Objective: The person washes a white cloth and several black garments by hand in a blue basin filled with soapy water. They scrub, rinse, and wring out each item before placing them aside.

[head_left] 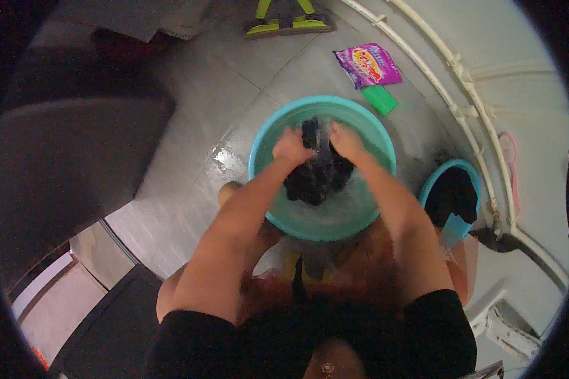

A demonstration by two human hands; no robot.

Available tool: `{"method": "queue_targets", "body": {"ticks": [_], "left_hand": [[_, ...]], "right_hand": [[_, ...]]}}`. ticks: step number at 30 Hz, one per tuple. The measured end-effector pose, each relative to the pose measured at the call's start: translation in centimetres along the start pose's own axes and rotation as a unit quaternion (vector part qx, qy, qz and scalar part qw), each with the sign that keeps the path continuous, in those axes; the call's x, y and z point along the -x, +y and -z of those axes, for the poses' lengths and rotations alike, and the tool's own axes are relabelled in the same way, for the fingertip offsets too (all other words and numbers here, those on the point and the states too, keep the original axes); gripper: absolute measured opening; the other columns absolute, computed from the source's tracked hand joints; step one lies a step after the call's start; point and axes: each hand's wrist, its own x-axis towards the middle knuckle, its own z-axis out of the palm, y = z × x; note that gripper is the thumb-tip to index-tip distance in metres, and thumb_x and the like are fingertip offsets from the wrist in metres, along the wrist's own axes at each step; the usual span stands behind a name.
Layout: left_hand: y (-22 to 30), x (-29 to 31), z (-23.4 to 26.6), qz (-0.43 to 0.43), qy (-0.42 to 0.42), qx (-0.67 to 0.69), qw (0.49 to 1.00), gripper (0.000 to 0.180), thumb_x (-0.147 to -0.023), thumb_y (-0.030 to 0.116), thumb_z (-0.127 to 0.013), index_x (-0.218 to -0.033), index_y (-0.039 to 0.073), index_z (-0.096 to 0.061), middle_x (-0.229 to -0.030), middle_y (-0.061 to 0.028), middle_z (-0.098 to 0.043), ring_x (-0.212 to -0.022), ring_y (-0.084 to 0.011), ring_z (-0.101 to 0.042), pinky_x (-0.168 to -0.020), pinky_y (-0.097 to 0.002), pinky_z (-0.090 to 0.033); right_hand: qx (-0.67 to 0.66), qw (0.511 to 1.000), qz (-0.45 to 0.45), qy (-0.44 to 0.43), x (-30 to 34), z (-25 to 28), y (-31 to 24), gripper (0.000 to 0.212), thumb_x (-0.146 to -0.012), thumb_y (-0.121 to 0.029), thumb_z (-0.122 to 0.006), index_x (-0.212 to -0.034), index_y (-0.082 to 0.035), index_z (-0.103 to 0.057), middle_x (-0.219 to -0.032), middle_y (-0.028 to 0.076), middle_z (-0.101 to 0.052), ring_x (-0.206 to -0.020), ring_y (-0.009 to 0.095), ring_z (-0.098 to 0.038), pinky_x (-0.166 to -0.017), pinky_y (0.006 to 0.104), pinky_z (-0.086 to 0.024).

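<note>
A round turquoise basin (pixel 257 136) with cloudy water stands on the floor in front of me. In it lies a soaked black cloth (pixel 318 180), bunched up and partly under the water. My left hand (pixel 292 146) grips the cloth at its left side, with the fingers curled into the folds. Opposite it, my right hand (pixel 346 140) is closed on the cloth's upper right part. Between the two hands a strip of the fabric is raised and looks blurred. The fingertips are partly hidden by the cloth and water.
Beyond the basin lie a purple packet (pixel 368 65) and a green block (pixel 379 100). A smaller blue basin (pixel 473 169) holding dark cloth stands at the right, below white wall pipes (pixel 464 114). A yellow-green mop head (pixel 289 25) rests at the far side. Wet grey tiles (pixel 193 148) surround the basin.
</note>
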Motion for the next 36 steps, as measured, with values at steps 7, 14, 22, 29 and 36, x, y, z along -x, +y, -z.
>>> {"method": "queue_targets", "body": {"ticks": [7,14,22,29,36], "left_hand": [[6.4,11.2,0.9,-0.107,0.031,0.000,0.994,0.083,-0.056,0.033,-0.085,-0.127,0.012,-0.047,-0.128,-0.0157,-0.043,-0.115,-0.0399,-0.046,-0.095,-0.0484,-0.045],[1.7,10.0,1.2,-0.084,0.099,-0.138,0.982,0.114,-0.054,0.043,-0.087,-0.146,0.021,-0.024,-0.149,-0.0162,-0.019,-0.124,-0.0439,-0.037,-0.100,-0.0550,-0.039],[-1.9,5.4,-5.9,-0.039,-0.029,-0.100,0.994,0.103,-0.061,0.041,-0.084,-0.145,0.020,-0.027,-0.146,-0.0188,-0.029,-0.120,-0.0463,-0.043,-0.094,-0.0537,-0.044],[-3.9,0.4,-5.8,0.050,-0.167,0.005,0.985,0.058,-0.076,0.036,-0.070,-0.125,0.007,-0.057,-0.117,-0.0231,-0.060,-0.112,-0.0371,-0.056,-0.098,-0.0459,-0.044],[-4.2,-3.2,-1.1,0.021,-0.130,-0.019,0.991,0.080,-0.065,0.061,-0.067,-0.128,0.012,-0.057,-0.133,-0.0190,-0.052,-0.117,-0.0346,-0.054,-0.101,-0.0420,-0.042]], "right_hand": [[-0.078,0.995,0.012,0.058,3.1,2.7,-0.7,0.062,-0.094,-0.054,-0.040,-0.122,-0.001,-0.057,-0.119,0.026,-0.059,-0.116,0.042,-0.052,-0.101,0.0471,-0.039],[0.182,0.978,0.088,0.054,9.4,-3.7,0.2,0.075,-0.084,-0.033,-0.064,-0.148,-0.019,-0.027,-0.152,0.016,-0.021,-0.136,0.047,-0.021,-0.096,0.0700,-0.033],[0.152,0.969,0.118,-0.155,4.2,-6.7,4.7,0.064,-0.079,-0.026,-0.066,-0.138,-0.014,-0.043,-0.140,0.019,-0.040,-0.128,0.044,-0.036,-0.098,0.0613,-0.036],[0.232,0.941,0.155,-0.190,-1.0,-0.8,-0.1,0.033,-0.081,-0.023,-0.058,-0.107,-0.004,-0.063,-0.112,0.022,-0.059,-0.104,0.038,-0.055,-0.091,0.0475,-0.042],[0.179,0.972,0.097,0.118,-1.1,-3.4,-1.3,0.031,-0.092,-0.028,-0.049,-0.100,-0.005,-0.068,-0.102,0.018,-0.066,-0.095,0.035,-0.063,-0.084,0.0467,-0.049]]}}
